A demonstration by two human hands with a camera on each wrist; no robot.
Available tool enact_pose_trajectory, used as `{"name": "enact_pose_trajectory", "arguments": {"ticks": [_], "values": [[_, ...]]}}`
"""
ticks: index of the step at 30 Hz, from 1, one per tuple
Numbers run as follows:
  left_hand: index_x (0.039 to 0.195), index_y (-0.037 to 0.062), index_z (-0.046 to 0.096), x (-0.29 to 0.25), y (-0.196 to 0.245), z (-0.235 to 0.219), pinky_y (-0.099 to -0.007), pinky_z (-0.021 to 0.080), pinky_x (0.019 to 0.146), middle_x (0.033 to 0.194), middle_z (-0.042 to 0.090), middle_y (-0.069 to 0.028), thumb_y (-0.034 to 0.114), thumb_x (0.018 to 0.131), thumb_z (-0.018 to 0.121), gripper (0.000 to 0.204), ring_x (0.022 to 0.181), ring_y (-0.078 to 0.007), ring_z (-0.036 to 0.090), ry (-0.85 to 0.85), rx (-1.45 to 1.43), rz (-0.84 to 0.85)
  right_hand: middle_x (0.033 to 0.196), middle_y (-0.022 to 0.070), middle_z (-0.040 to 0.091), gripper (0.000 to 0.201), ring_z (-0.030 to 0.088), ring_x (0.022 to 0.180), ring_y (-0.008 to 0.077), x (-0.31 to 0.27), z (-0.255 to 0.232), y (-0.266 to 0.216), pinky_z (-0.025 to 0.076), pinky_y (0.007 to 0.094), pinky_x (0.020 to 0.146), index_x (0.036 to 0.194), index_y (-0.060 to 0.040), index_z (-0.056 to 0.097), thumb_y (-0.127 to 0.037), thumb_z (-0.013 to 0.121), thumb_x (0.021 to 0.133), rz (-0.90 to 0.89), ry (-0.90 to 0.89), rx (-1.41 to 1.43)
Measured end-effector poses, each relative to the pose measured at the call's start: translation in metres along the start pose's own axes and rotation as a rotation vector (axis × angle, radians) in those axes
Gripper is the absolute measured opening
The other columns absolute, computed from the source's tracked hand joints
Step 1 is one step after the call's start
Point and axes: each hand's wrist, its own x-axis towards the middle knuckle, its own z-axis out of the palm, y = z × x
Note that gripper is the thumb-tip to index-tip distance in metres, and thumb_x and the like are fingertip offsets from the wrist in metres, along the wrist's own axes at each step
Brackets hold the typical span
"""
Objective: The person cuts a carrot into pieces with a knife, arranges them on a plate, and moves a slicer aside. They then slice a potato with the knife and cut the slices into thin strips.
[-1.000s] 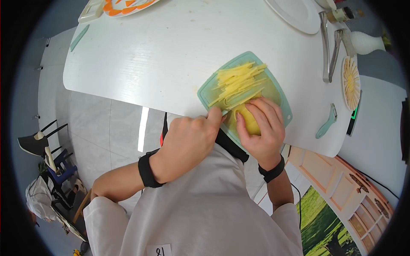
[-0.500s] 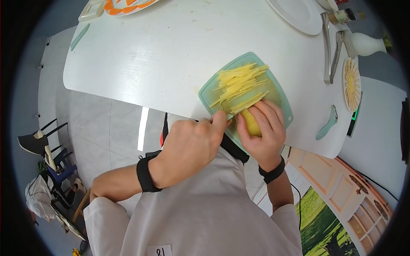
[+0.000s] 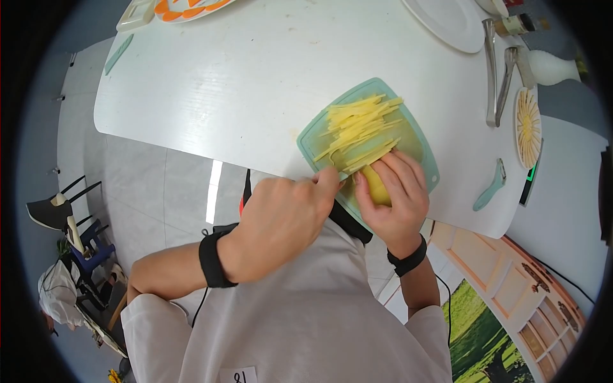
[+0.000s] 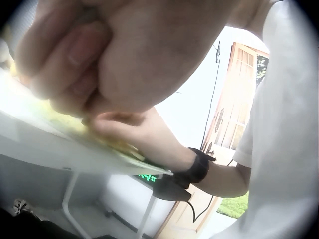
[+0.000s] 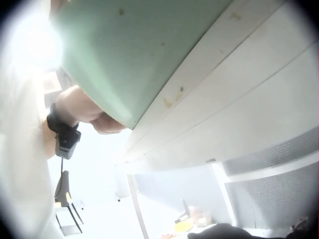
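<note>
A green cutting board (image 3: 418, 131) overhangs the table's near edge. Yellow potato strips (image 3: 361, 121) lie heaped on its far half. At its near side my right hand (image 3: 399, 198) holds a peeled potato (image 3: 377, 185) with curled fingers, the thumb along its left side. My left hand (image 3: 281, 217) grips a knife (image 3: 345, 175); only a bit of its pale blade shows beside the potato, and the handle is hidden in the fist. Freshly cut strips (image 3: 377, 153) lie along the potato's far side. The left wrist view shows my left fist (image 4: 75, 59) close up.
On the white table (image 3: 223, 89), a peeler (image 3: 490, 188), metal tongs (image 3: 491, 83) and a plate of thin strips (image 3: 527, 127) stand right of the board. A white plate (image 3: 447, 22) is at the back, a teal tool (image 3: 119, 54) and a plate with orange pieces (image 3: 185, 11) far left.
My left hand with the knife has shifted slightly right and toward the potato. The newest strips now lie apart from the heap. My right hand stays on the potato.
</note>
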Motion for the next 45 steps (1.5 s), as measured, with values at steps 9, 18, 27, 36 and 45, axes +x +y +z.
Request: {"name": "enact_pose_trajectory", "arguments": {"ticks": [9, 18, 27, 36, 45], "values": [[0.092, 0.0032, 0.050, 0.003, -0.007, 0.002, -0.0371, 0.042, 0.041, 0.051, 0.054, -0.0081, 0.016, 0.098, 0.058, 0.016, 0.043, -0.0264, 0.057, -0.062, 0.012, -0.010, 0.112, 0.0101, 0.069, 0.033, 0.065, 0.104, 0.0310, 0.000, 0.000, 0.001, 0.056, 0.0392, 0.087, 0.105, -0.0013, 0.070, -0.004, 0.079, 0.074, 0.008, -0.001, 0.006], [0.090, 0.0046, 0.049, 0.019, -0.005, 0.014, -0.0373, 0.042, 0.043, 0.050, 0.053, -0.0085, 0.017, 0.099, 0.058, 0.018, 0.043, -0.0274, 0.055, 0.050, -0.080, -0.003, 0.110, 0.0096, 0.069, 0.032, 0.065, 0.103, 0.0305, 0.000, -0.001, 0.000, 0.056, 0.0392, 0.086, 0.103, -0.0010, 0.070, -0.004, 0.079, 0.073, 0.000, 0.002, 0.002], [0.085, 0.0040, 0.049, -0.017, -0.013, 0.011, -0.0425, 0.043, 0.045, 0.050, 0.051, -0.0128, 0.013, 0.099, 0.060, 0.020, 0.045, -0.0346, 0.054, 0.017, -0.173, -0.125, 0.106, 0.0106, 0.068, 0.028, 0.065, 0.100, 0.0306, 0.001, -0.001, -0.001, 0.056, 0.0382, 0.083, 0.099, -0.0001, 0.070, -0.003, 0.079, 0.073, 0.001, 0.012, -0.003], [0.082, 0.0042, 0.050, -0.004, -0.004, 0.002, -0.0430, 0.044, 0.048, 0.051, 0.051, -0.0128, 0.011, 0.097, 0.063, 0.021, 0.047, -0.0352, 0.054, 0.131, -0.162, -0.052, 0.106, 0.0112, 0.068, 0.030, 0.066, 0.101, 0.0313, 0.000, 0.001, -0.002, 0.056, 0.0389, 0.083, 0.102, 0.0001, 0.069, -0.003, 0.078, 0.074, -0.011, 0.043, 0.011], [0.085, 0.0055, 0.050, -0.007, -0.001, 0.001, -0.0373, 0.043, 0.045, 0.050, 0.052, -0.0059, 0.016, 0.098, 0.061, 0.021, 0.044, -0.0257, 0.055, 0.020, 0.005, -0.027, 0.112, 0.0118, 0.070, 0.031, 0.067, 0.105, 0.0326, 0.000, 0.000, -0.002, 0.055, 0.0396, 0.088, 0.105, -0.0007, 0.071, -0.002, 0.079, 0.074, 0.016, 0.028, 0.019]]}}
